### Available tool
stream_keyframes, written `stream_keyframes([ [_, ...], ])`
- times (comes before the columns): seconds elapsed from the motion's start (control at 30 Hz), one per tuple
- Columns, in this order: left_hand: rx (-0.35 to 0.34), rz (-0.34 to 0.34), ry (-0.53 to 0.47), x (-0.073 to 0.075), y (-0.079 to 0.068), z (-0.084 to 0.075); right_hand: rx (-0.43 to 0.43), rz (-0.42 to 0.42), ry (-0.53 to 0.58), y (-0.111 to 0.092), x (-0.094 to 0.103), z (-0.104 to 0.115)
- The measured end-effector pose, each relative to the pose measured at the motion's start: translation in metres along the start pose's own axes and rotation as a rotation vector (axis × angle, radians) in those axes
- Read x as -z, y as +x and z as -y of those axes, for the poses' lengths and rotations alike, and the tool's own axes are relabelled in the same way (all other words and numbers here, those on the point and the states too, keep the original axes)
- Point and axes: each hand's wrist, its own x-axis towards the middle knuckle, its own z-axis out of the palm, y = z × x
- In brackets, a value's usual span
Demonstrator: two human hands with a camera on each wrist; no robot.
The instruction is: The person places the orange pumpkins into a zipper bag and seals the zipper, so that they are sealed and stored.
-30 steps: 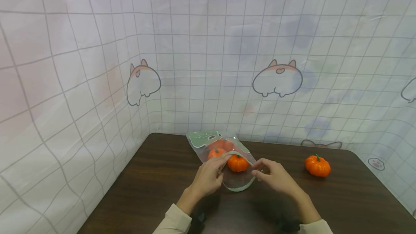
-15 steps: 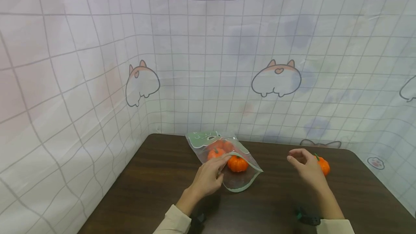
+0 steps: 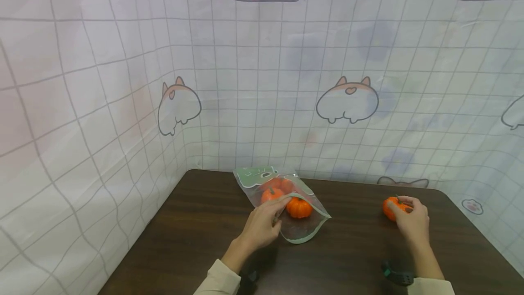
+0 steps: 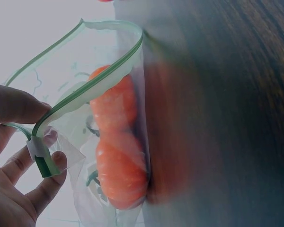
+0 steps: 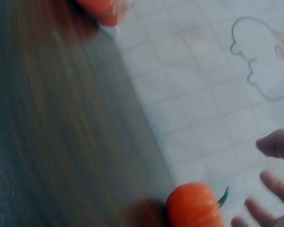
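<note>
A clear zip bag [image 3: 300,231] with a green rim lies on the table, its mouth held wide. Several small orange pumpkins [image 4: 120,175] with green stems are inside it. My left hand [image 3: 259,224] grips one corner of the bag's mouth, thumb on the green zip strip and fingers behind. At the right, a lone orange pumpkin [image 3: 390,208] sits on the table. My right hand [image 3: 415,224] reaches over it, thumb and fingers spread. In the right wrist view a gap shows between those fingers [image 5: 274,187] and the pumpkin, so the hand holds nothing.
The dark brown wooden table [image 3: 184,240] ends at the back and left against a white gridded curtain [image 3: 262,104] printed with cartoon dogs. A black strap-like item [image 3: 399,277] shows beneath the right wrist.
My right hand has let go of the bag's mouth edge and moved right, over the lone pumpkin. The bag's right corner now shows as a point. My left hand keeps its place.
</note>
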Motion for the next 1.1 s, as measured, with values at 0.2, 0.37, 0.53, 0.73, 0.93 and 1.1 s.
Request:
stream_keyframes([
  [0.2,0.010,0.017,-0.033,0.003,0.000,-0.002,-0.159,-0.012,0.052,0.009,0.000,-0.027],
  [0.37,0.012,0.028,-0.029,0.001,-0.001,-0.001,-0.199,0.009,0.079,0.014,0.001,-0.038],
  [0.53,0.008,0.018,-0.012,0.002,0.000,-0.001,-0.217,0.100,0.068,0.023,0.005,-0.041],
  [0.73,0.005,0.019,0.005,0.003,0.000,-0.001,-0.220,0.156,-0.010,0.034,0.010,-0.043],
  [0.93,0.011,0.018,-0.002,0.004,0.000,-0.002,-0.180,0.186,-0.022,0.039,0.011,-0.042],
  [1.1,0.019,0.021,-0.008,0.004,0.000,-0.002,-0.172,0.201,-0.011,0.038,0.010,-0.044],
])
